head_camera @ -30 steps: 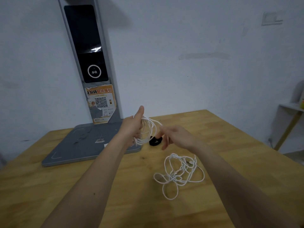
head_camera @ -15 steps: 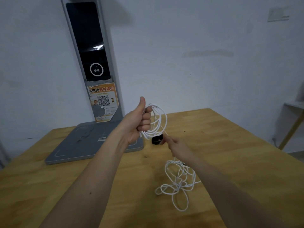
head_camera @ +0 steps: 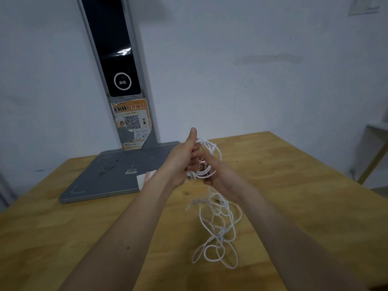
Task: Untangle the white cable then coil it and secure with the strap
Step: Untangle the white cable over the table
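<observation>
A wooden table (head_camera: pixel 294 185) bears a grey flat-based stand (head_camera: pixel 109 177) and tangled white cable (head_camera: pixel 218 234)

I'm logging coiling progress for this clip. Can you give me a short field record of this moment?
left hand: thumb up, grips several wound loops of thin white cable
right hand: holds the cable beside the coil
uncoiled part: loose tangle hanging down to the wooden table
black strap: not visible
backdrop: grey stand with flat base

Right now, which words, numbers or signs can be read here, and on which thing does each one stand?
"身份码取件指引": heading of the orange sticker on the grey stand.
QR code: on the same sticker; the small print round it is too small to read.
Small label on the grey base plate: blurred, unreadable.
</observation>
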